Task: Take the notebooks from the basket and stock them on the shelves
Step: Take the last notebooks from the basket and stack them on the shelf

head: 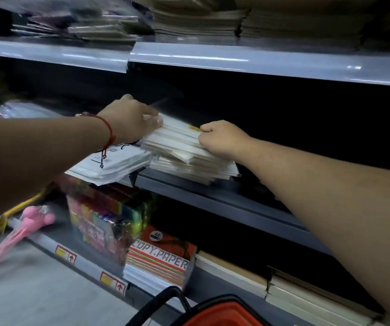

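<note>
Notebooks (179, 147), white and wrapped in clear plastic, lie in a stack at the front of the middle shelf (236, 203), its lower layers jutting past the edge; left hand (130, 121) grips the stack's upper left corner, thumb on the side, a red string bracelet (110, 130) at the wrist; right hand (222, 138) holds the right side with fingers curled over the top notebook near a yellow label (194, 128); basket (224, 312), red with black handles, sits at the lower edge below; copy paper (163, 257) stands on the bottom shelf.
</note>
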### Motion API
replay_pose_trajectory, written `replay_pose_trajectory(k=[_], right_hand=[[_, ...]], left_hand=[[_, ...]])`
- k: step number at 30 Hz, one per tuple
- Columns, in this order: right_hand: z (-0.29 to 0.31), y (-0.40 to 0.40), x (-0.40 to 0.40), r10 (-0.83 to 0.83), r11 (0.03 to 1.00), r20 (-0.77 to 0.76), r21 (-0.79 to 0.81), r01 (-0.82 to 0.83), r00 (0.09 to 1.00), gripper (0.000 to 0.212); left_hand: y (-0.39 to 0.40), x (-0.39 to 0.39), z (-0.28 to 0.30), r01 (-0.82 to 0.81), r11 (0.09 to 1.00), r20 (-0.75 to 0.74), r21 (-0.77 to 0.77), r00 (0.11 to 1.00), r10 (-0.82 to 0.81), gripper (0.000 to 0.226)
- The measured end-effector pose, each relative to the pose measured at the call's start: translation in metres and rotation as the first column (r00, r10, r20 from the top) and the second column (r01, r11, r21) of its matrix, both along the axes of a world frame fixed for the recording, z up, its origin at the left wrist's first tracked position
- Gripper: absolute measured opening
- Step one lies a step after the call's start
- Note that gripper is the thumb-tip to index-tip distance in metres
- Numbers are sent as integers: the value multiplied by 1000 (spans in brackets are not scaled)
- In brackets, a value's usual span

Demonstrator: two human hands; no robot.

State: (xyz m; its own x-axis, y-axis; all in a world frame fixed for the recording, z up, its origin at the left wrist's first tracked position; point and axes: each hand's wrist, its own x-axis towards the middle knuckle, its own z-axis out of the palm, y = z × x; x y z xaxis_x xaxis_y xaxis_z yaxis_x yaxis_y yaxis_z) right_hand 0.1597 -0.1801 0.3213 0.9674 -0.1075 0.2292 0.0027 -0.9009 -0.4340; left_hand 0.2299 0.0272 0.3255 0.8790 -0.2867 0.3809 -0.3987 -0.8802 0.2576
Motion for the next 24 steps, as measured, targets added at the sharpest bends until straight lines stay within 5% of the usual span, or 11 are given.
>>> replay_pose_trajectory(k=[3,7,12,19,24], right_hand=[[-2,-5,-12,20,999,22,-28,-20,1000,45],[-22,-20,-57,107,951,169,-305,-52,980,44],[-72,-28,-157,164,843,-1,-518,-141,986,39],[-170,-36,-309,-56,889,-478,-424,-174,877,48],[-246,-48,-394,-179,953,-638,-301,-29,749,51]], left_hand=[[7,-11,-3,-23,998,102,59,995,17,54],[16,-62,-19,39,987,271,154,959,-81,47],[9,-158,-64,288,921,-52,262,957,-284,67],[-12,-299,-151,451,882,-462,137,817,-346,55],[-13,-380,-214,466,824,-626,321,758,-185,61]])
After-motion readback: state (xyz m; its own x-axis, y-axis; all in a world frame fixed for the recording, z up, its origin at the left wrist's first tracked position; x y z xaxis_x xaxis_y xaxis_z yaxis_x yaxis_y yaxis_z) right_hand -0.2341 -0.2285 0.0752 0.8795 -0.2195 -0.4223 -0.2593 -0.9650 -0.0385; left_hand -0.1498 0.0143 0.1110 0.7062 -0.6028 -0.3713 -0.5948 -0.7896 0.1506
